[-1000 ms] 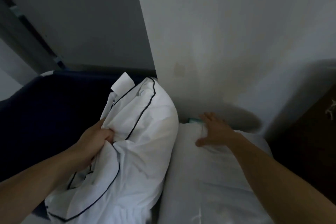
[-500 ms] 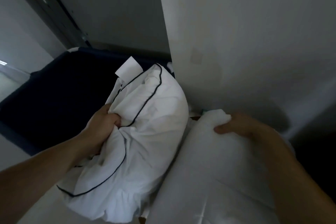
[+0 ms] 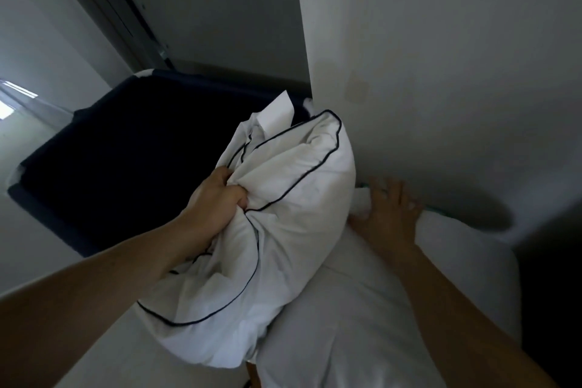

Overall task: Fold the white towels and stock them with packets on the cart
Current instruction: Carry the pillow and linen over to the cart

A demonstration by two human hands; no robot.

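A bunched white cloth with dark piping (image 3: 283, 230) fills the middle of the view, with a white tag sticking up at its top. My left hand (image 3: 217, 201) grips a fistful of its left side. To the right lies a plain white bundle (image 3: 393, 309) against the wall. My right hand (image 3: 387, 214) rests flat on the bundle's top end with the fingers spread and straight. A sliver of teal (image 3: 362, 185) shows behind that bundle.
A dark navy bin (image 3: 126, 167) stands open at the left behind the cloth. A white wall (image 3: 441, 72) rises close on the right, its corner edge just above the cloth. A dark door frame (image 3: 119, 9) runs at the upper left.
My right hand has let go of the plain bundle's top corner and now lies flat on it with fingers spread. My left hand keeps its grip on the piped cloth.
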